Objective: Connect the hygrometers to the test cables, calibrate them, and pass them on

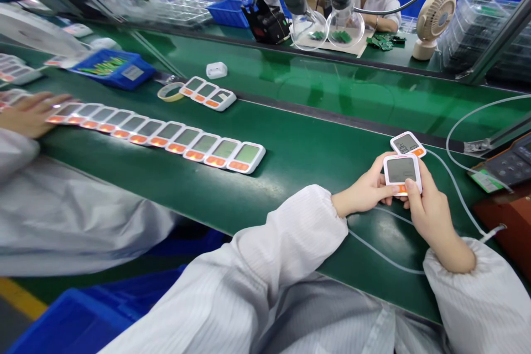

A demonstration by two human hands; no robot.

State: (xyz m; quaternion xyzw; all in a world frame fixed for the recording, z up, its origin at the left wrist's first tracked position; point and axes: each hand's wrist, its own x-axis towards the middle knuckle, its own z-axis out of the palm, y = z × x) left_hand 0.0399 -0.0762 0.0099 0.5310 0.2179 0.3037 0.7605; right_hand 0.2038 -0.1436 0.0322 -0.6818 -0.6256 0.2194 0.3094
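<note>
A small white device with a grey screen and orange button (401,172) is held up between both my hands over the green belt (315,144). My left hand (365,191) grips its left edge. My right hand (429,210) wraps its right side, thumb pressed on the orange button. A second identical device (407,144) lies on the belt just behind it.
A long row of several like devices (166,138) lies on the belt to the left, where a co-worker's hand (29,113) rests on them. Three more (208,93) sit by a tape roll (170,92). Blue trays, a fan (433,22) and a white cable (460,193) surround.
</note>
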